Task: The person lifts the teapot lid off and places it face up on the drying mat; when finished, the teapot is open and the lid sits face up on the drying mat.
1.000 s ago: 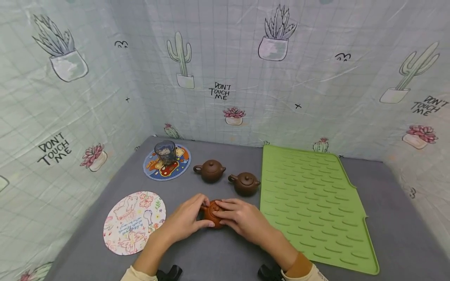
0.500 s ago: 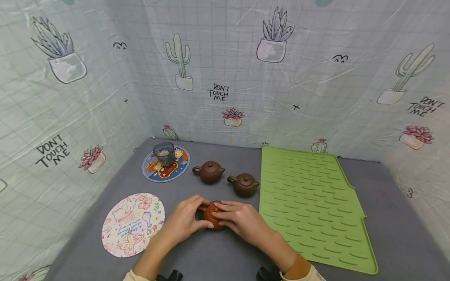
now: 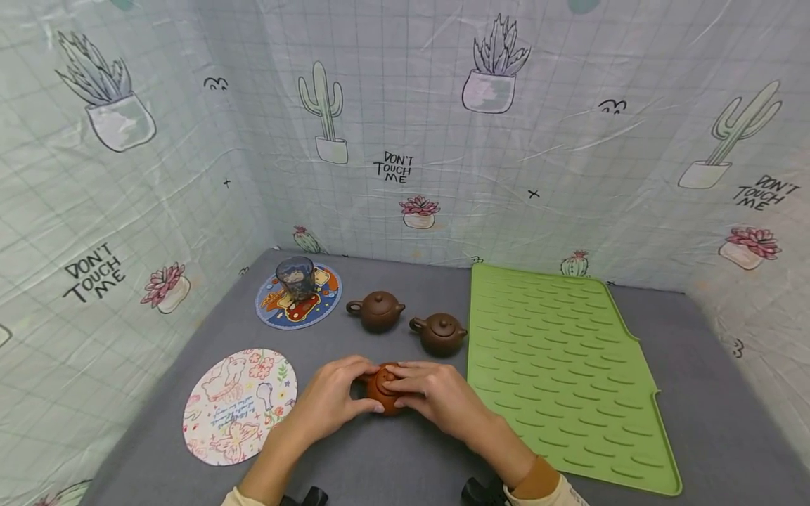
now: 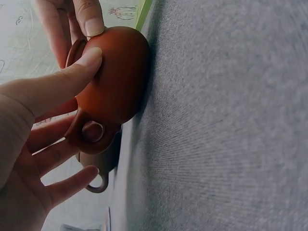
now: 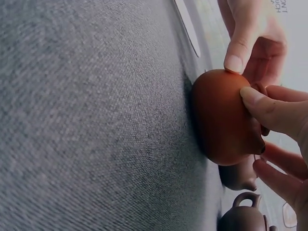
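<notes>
A small reddish-brown clay teapot (image 3: 382, 402) stands on the grey cloth in front of me, handle to the left and spout to the right. My left hand (image 3: 337, 398) holds its body from the handle side; in the left wrist view the thumb presses the teapot wall (image 4: 120, 72) and other fingers spread behind the handle. From the spout side my right hand (image 3: 445, 396) grips it, thumb on the near wall and fingers over the lid, as the right wrist view shows. Those fingers partly hide the lid and spout. Two dark brown teapots, one left (image 3: 379, 318) and one right (image 3: 436, 341), stand just beyond.
A round blue patterned mat (image 3: 273, 314) at the back left bears a dark clear glass (image 3: 295, 275). Nearer on the left lies a white mat with pink drawings (image 3: 223, 407). A ribbed green mat (image 3: 563, 393) covers the right side. Printed curtains (image 3: 430, 140) wall the table.
Both hands stay on the reddish-brown teapot with only slight finger shifts. The head view has tilted a little. The other things stand where they were.
</notes>
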The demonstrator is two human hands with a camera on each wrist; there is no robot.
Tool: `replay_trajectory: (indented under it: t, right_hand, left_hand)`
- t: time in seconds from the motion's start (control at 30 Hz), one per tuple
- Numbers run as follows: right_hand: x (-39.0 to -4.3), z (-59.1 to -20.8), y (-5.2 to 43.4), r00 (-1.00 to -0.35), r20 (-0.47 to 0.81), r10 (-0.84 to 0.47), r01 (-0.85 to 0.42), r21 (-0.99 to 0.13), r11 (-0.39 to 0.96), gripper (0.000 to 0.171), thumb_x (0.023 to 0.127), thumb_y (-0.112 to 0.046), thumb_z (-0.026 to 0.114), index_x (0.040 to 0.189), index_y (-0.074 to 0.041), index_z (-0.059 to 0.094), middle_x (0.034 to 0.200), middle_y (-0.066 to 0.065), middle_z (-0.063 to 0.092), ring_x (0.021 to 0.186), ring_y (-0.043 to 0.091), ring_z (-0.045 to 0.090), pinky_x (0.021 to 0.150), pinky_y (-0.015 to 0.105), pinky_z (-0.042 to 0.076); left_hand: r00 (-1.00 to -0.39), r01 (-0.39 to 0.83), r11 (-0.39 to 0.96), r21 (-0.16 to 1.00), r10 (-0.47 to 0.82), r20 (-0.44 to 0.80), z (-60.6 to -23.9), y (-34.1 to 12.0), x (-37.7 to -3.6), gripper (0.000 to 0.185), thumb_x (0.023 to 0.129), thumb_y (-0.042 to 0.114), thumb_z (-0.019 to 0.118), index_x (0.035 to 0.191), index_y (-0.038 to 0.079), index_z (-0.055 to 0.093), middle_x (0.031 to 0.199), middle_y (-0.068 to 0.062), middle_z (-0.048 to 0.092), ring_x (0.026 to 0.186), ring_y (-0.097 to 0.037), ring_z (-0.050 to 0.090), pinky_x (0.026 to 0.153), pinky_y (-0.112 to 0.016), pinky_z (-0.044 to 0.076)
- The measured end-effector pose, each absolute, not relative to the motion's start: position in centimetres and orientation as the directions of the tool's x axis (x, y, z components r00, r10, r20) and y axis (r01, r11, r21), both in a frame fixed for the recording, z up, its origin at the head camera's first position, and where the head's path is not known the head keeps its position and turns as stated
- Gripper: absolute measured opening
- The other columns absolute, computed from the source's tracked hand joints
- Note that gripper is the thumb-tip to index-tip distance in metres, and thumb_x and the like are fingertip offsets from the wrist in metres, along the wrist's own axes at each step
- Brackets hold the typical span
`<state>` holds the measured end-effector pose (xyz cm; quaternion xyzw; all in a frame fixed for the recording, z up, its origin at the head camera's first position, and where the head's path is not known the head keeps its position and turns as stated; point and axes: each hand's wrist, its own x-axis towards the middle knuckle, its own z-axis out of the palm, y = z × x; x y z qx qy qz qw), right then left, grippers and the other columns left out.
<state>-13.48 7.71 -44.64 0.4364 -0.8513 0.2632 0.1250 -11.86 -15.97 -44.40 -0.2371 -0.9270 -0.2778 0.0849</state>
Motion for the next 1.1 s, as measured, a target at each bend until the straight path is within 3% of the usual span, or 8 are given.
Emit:
replay_trajectory:
  t: [0.5, 0.77, 1.1]
  right_hand:
    - [-14.1, -43.2, 8.8, -0.519, 0.615, -0.594, -0.854, -0.331, 0.402, 0.034, 0.078, -0.009, 0.085, 0.11, -0.018, 0.081, 0.116, 0.005, 0.079, 0.105, 0.019, 0.075, 0.087, 0.024, 0.06]
    - [-14.2, -41.7, 10.4, -0.553, 0.623, -0.554, -0.83, -0.349, 0.435, 0.042, 0.075, -0.001, 0.086, 0.114, -0.018, 0.079, 0.119, 0.004, 0.077, 0.11, 0.02, 0.074, 0.089, 0.034, 0.061]
    - [-14.3, -40.2, 12.9, -0.617, 0.617, -0.489, -0.782, -0.412, 0.467, 0.047, 0.078, 0.005, 0.082, 0.117, -0.019, 0.077, 0.119, 0.002, 0.076, 0.106, 0.02, 0.074, 0.078, 0.028, 0.061]
  left_hand:
    - [-0.862, 0.501, 0.688, 0.526, 0.449, 0.234, -44.5, -16.4, -12.1, 0.044, 0.076, 0.031, 0.091, 0.114, 0.018, 0.073, 0.126, 0.003, 0.072, 0.116, -0.017, 0.069, 0.098, -0.043, 0.056]
    - [-0.858, 0.506, 0.677, 0.535, 0.456, 0.235, -44.6, -16.3, -12.2, 0.04, 0.075, 0.029, 0.092, 0.108, 0.018, 0.073, 0.125, 0.002, 0.073, 0.114, -0.018, 0.07, 0.097, -0.041, 0.056]
    - [-0.857, 0.502, 0.668, 0.549, 0.469, 0.214, -44.1, -16.1, -12.7, 0.038, 0.074, 0.027, 0.093, 0.104, 0.018, 0.072, 0.115, 0.003, 0.074, 0.106, -0.015, 0.07, 0.093, -0.037, 0.057]
